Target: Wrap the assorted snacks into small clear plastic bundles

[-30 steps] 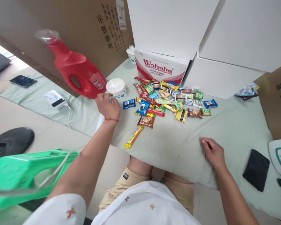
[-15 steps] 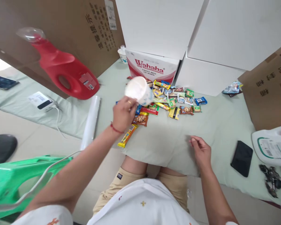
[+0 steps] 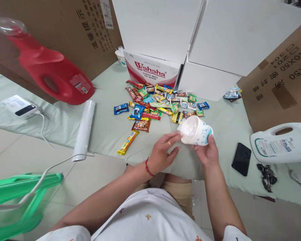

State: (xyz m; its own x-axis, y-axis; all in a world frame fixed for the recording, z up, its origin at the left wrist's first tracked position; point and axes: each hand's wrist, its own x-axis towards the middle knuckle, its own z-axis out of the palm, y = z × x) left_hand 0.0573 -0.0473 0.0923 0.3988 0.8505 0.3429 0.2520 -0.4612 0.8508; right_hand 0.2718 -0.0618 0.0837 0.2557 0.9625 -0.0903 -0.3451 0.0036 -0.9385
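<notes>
A white paper cup (image 3: pixel 203 132) with a blue pattern is tilted, its mouth turned to the left. My right hand (image 3: pixel 207 151) grips it around the base. Clear crumpled plastic (image 3: pixel 189 130) fills the cup's mouth. My left hand (image 3: pixel 165 149) is at the rim, fingers stretched out with the tips against the plastic and the thumb apart. Beyond the hands, a pile of wrapped snacks (image 3: pixel 162 104) lies on the pale green cloth (image 3: pixel 150 142). Nearer me are a yellow snack bar (image 3: pixel 127 143) and a brown cookie packet (image 3: pixel 141 126).
A Wahaha carton (image 3: pixel 152 68) and white boxes (image 3: pixel 214 78) stand behind the snacks. At left are a red jug (image 3: pixel 57 70), a plastic roll (image 3: pixel 84 132) and a white device (image 3: pixel 21 106). A black phone (image 3: pixel 241 159), keys (image 3: pixel 267 175) and a white detergent jug (image 3: pixel 283 142) lie right.
The cup has moved from my left hand over the snacks to my right hand, nearer me and to the right. My left hand followed it to the rim. The view has shifted right.
</notes>
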